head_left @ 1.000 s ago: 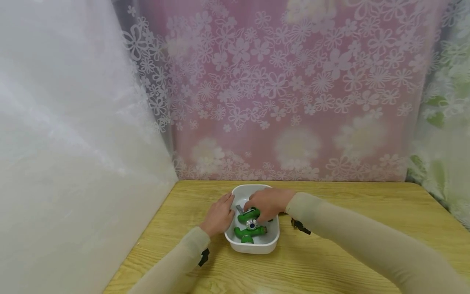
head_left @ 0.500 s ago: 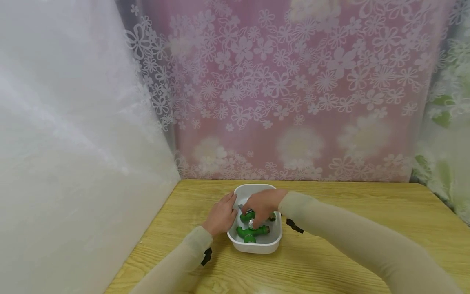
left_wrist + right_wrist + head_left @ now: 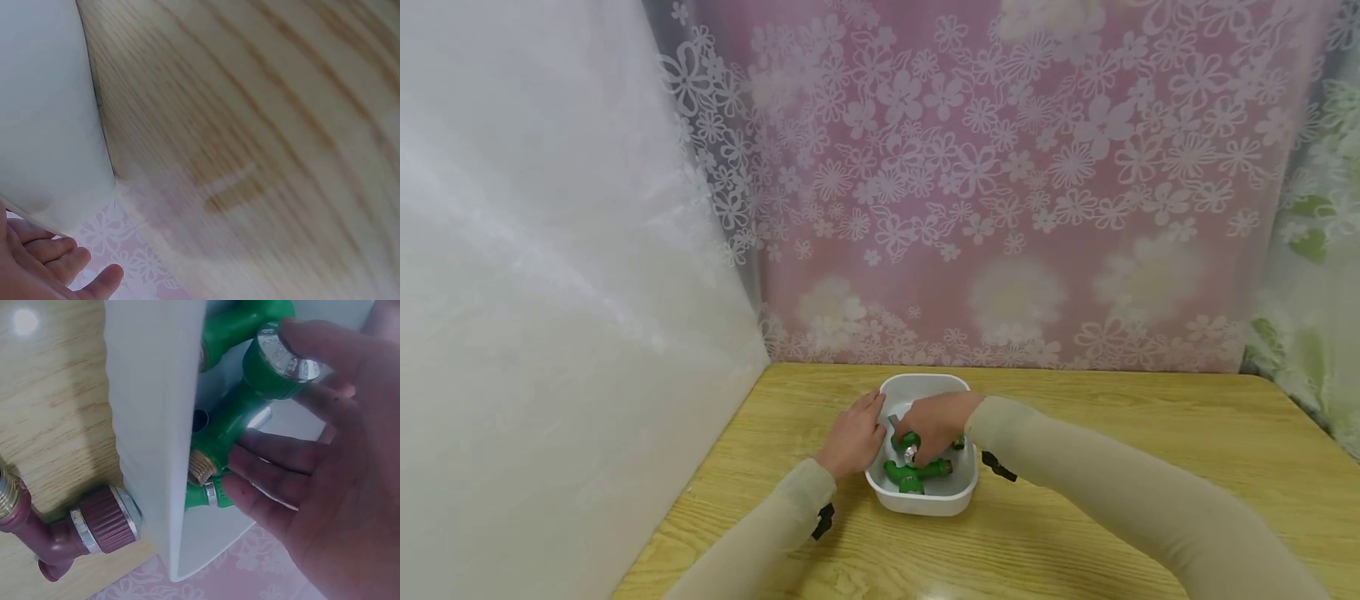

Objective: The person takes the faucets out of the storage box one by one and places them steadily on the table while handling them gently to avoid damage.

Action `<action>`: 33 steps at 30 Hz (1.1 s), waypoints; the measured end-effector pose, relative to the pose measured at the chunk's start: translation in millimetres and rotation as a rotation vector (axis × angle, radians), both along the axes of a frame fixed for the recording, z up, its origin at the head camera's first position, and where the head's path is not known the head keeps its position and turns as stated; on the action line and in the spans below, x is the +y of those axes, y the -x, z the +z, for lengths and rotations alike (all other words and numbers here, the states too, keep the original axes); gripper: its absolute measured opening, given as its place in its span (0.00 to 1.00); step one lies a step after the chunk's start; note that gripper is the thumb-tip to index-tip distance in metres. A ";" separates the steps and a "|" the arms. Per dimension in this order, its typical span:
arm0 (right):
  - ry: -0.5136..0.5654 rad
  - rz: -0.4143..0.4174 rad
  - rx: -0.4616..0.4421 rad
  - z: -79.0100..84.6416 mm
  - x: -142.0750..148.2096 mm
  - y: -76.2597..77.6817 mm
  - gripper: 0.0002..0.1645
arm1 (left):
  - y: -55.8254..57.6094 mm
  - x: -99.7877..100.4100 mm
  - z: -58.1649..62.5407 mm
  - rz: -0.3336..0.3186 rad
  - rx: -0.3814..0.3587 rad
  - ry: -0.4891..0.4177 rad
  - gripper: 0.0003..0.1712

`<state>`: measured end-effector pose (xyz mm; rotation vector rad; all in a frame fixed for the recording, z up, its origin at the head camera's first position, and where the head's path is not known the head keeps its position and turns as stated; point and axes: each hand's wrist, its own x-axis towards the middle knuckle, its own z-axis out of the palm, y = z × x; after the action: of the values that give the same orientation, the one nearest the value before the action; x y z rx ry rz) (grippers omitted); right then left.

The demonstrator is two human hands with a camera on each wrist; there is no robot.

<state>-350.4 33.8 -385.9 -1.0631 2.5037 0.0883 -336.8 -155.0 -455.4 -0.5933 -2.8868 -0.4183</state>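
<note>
A white plastic basin (image 3: 923,504) with several green faucets stands on the table. In the right wrist view, my right hand (image 3: 325,450) grips a green faucet (image 3: 228,422), its thumb on the chrome-capped knob and its fingers along the body. That faucet has a threaded brass end. A second green faucet (image 3: 917,473) lies at the near end of the basin, and another green piece (image 3: 199,495) shows partly behind the held one. My left hand (image 3: 852,439) rests on the basin's left rim, fingers extended.
A maroon faucet (image 3: 62,534) lies on the table outside the basin's right wall; my right arm hides it in the head view. The wooden table (image 3: 1075,517) is bordered by a white sheet (image 3: 550,300) at left and a flowered curtain (image 3: 1000,183) behind.
My right hand has moved slightly left and nearer, and its thumb has come onto the knob of the green faucet. My left hand has stayed on the rim.
</note>
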 end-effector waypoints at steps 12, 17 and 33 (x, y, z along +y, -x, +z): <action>-0.014 -0.017 -0.033 -0.9 2.9 -1.5 0.25 | 1.4 1.8 -0.5 0.021 -0.015 -0.005 0.31; 0.003 -0.006 -0.045 -1.1 3.1 -2.3 0.23 | 0.4 2.1 0.2 0.026 -0.019 -0.006 0.31; 0.011 0.027 0.015 11.8 14.4 -10.6 0.24 | -0.9 2.7 -1.4 0.025 -0.006 -0.012 0.31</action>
<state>-339.8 48.3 -374.1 -1.1042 2.5065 0.0905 -335.9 -152.3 -456.8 -0.5542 -2.8919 -0.4346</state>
